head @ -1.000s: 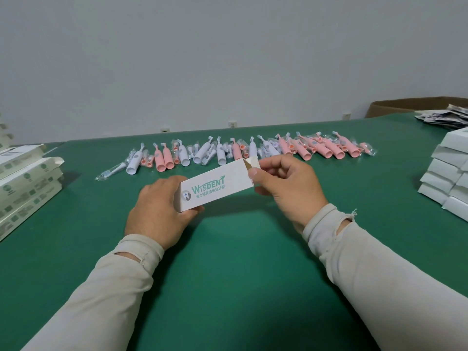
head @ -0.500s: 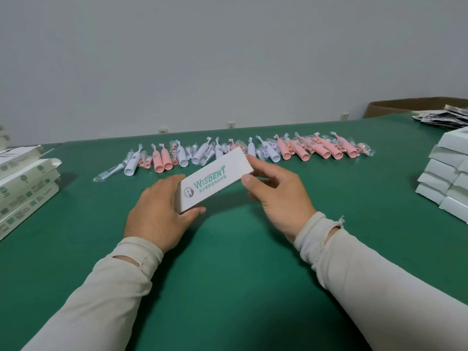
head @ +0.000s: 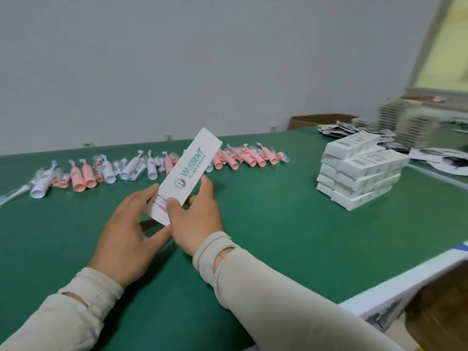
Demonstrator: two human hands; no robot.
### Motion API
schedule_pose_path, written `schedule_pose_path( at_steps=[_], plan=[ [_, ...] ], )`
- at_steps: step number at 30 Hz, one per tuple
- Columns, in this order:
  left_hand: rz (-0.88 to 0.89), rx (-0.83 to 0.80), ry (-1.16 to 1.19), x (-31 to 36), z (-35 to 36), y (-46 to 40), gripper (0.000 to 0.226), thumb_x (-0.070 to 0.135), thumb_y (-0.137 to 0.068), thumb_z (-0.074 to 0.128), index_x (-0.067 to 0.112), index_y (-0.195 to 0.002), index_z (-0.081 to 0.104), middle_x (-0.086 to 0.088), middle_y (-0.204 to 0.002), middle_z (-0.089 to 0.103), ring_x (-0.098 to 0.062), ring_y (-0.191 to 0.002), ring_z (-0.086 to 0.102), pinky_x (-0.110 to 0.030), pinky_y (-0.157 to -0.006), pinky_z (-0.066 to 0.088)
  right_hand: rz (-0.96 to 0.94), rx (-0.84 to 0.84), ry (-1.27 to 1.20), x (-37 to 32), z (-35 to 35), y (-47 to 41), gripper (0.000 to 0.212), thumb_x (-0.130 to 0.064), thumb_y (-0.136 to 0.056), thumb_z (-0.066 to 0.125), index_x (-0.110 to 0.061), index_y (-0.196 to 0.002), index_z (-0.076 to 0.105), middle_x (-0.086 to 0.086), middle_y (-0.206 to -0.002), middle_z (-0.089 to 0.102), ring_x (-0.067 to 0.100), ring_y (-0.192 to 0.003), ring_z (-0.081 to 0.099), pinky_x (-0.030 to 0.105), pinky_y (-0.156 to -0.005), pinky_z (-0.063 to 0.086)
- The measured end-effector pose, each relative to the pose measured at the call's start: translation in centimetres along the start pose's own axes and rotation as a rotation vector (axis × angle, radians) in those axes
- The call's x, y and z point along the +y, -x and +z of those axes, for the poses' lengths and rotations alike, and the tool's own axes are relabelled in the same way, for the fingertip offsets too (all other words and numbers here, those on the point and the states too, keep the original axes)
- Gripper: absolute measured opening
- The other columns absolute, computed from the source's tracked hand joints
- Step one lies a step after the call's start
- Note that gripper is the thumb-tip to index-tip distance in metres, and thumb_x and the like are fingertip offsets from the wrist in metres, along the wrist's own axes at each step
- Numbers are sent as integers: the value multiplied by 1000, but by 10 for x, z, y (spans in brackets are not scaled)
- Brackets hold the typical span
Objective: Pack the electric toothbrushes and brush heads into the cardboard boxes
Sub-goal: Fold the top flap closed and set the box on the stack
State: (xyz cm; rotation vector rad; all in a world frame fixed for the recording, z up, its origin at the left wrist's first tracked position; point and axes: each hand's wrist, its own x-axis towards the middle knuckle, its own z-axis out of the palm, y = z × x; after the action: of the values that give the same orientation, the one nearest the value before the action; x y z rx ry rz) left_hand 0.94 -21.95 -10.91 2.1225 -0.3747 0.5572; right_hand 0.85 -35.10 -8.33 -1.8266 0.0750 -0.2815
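Note:
A long white cardboard box [head: 190, 171] with green lettering stands tilted, its far end raised, above the green table [head: 278, 236]. My right hand [head: 195, 219] grips its near end with thumb and fingers. My left hand [head: 131, 229] touches the box's lower left edge with its fingertips. Behind it lies a row of pink and white toothbrush handles and bagged brush heads [head: 106, 171], running across to the right [head: 250, 158].
A stack of white closed boxes [head: 359, 173] stands at the right. Behind it lie dark leaflets [head: 354, 129], more stacked packs [head: 415, 117] and a brown carton [head: 319, 120]. The table's white front edge [head: 405, 282] runs along the lower right.
The box has swung from lying crosswise to pointing away, far end up. My right hand moved from its right end to the near end. The view has turned right.

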Motion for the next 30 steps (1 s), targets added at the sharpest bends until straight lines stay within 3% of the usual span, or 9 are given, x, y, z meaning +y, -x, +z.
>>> schedule_pose_path(
  at_steps=[3, 7, 11, 13, 18, 22, 24, 27, 30],
  plan=[
    [90, -38, 56, 10, 1, 3, 76, 2, -74, 83, 14, -142, 51, 0, -138, 52, -11, -128, 49, -40, -104, 49, -67, 1, 68, -6, -10, 8, 79, -26, -95, 58, -39, -156, 9, -5, -131, 63, 20, -112, 63, 23, -91, 44],
    [233, -5, 48, 26, 2, -1, 74, -4, -73, 81, 14, -139, 52, 0, -137, 50, -2, -123, 47, -12, -97, 46, -211, -57, 180, -12, -25, 22, 61, -22, -94, 54, -25, -152, 37, -1, -152, 39, 20, -128, 53, 32, -112, 40],
    [94, -153, 424, 42, -1, -5, 78, 3, -73, 79, 43, -133, 50, 9, -140, 53, -4, -124, 56, -16, -87, 51, -376, -179, 333, -17, -51, 33, 65, -20, -89, 55, -13, -152, 37, -10, -165, 6, 12, -151, 17, 30, -121, 26],
    [65, -195, 525, 46, 1, -6, 79, -7, -77, 70, 40, -137, 46, 12, -135, 60, -5, -120, 59, -13, -87, 50, -502, -176, 506, -20, -64, 37, 66, -21, -90, 55, -9, -152, 34, -1, -165, 10, 19, -152, 15, 35, -122, 25],
    [14, -379, 777, 58, 9, -9, 80, -32, -86, 42, 22, -145, 40, 16, -137, 60, -8, -125, 59, -15, -93, 48, -702, -69, 878, -22, -84, 39, 66, -17, -93, 58, -2, -152, 32, 12, -162, 23, 33, -136, 35, 46, -105, 43],
    [-29, -495, 965, 70, 14, -6, 76, -12, -73, 43, 21, -142, 50, -5, -143, 56, -14, -125, 51, -35, -103, 43, -796, 58, 1025, -17, -101, 38, 54, -25, -99, 56, -3, -147, 42, 15, -152, 41, 35, -117, 49, 48, -85, 53],
    [0, -544, 973, 75, 17, -6, 76, -5, -71, 44, 19, -142, 51, -6, -143, 56, -15, -127, 52, -35, -105, 44, -901, 170, 1004, -13, -109, 39, 46, -18, -94, 64, 0, -135, 57, 17, -137, 58, 37, -100, 59, 45, -72, 56],
    [-2, -400, 786, 70, 25, -8, 61, 5, -78, 55, 25, -136, 55, 10, -137, 61, -11, -124, 60, -34, -100, 52, -990, 381, 970, -10, -139, 34, 44, -14, -84, 73, -1, -125, 65, 13, -114, 70, 34, -86, 62, 38, -66, 52],
    [-135, -215, 592, 45, 33, 1, 37, 2, -89, 68, 27, -117, 64, 4, -123, 68, -11, -105, 68, -41, -94, 55, -890, 603, 1020, -12, -197, 21, 39, -16, -85, 71, -8, -122, 64, 11, -100, 70, 32, -81, 60, 35, -65, 46]
  ],
)
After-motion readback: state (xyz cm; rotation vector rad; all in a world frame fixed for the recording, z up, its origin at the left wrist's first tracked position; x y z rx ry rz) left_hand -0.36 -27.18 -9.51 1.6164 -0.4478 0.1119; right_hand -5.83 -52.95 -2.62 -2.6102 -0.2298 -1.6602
